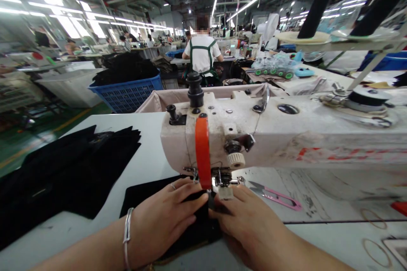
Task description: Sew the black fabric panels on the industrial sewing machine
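A black fabric piece (pixel 143 194) lies on the sewing machine (pixel 280 131) bed, beneath the needle area. My left hand (pixel 168 211), with a bracelet at its wrist, rests on the fabric with its fingers stretched toward the needle. To the right of the needle, my right hand (pixel 248 216) has its fingers bent together at the fabric's right edge. The machine head hides some of its fingertips. An orange guard strip (pixel 202 152) hangs in front of the needle, so the stitching point is mostly hidden. Pink-handled thread snips (pixel 280 197) lie beyond my right hand.
A stack of black fabric pieces (pixel 70 173) covers the table's left side. Behind stands a blue basket (pixel 127 93) heaped with dark cloth. Black thread cones (pixel 316 10) stand at upper right. A person in a white shirt (pixel 201 53) sits ahead, back turned.
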`<control>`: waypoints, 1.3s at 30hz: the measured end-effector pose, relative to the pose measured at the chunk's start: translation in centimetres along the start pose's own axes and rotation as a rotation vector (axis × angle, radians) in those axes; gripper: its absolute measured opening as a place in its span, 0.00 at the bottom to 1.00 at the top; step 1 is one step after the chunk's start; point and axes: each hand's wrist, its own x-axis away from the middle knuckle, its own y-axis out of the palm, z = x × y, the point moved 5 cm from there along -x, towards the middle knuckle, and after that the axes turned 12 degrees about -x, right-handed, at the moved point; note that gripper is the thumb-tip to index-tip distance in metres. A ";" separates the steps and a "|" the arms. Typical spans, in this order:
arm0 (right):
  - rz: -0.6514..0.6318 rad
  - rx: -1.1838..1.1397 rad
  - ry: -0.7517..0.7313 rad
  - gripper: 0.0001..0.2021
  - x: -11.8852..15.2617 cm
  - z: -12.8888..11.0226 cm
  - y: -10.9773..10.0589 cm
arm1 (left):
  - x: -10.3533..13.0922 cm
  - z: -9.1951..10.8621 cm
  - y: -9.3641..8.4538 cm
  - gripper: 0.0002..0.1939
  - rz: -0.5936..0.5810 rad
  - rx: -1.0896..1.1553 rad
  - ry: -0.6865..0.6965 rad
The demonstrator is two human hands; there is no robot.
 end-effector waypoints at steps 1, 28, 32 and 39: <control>-0.005 -0.035 -0.009 0.08 0.0 0.0 -0.3 | 0.3 0.5 -0.2 0.23 0.020 0.002 0.013; 0.053 0.127 0.105 0.27 -0.1 0.7 1.0 | -1.0 -0.6 0.1 0.18 0.263 0.127 0.009; 0.077 0.091 0.113 0.23 -0.3 0.6 0.6 | -1.1 -1.0 0.1 0.17 0.222 0.099 0.022; 0.314 -0.051 0.218 0.09 -0.3 1.1 -1.8 | -0.4 0.1 0.9 0.10 0.219 -0.189 -0.145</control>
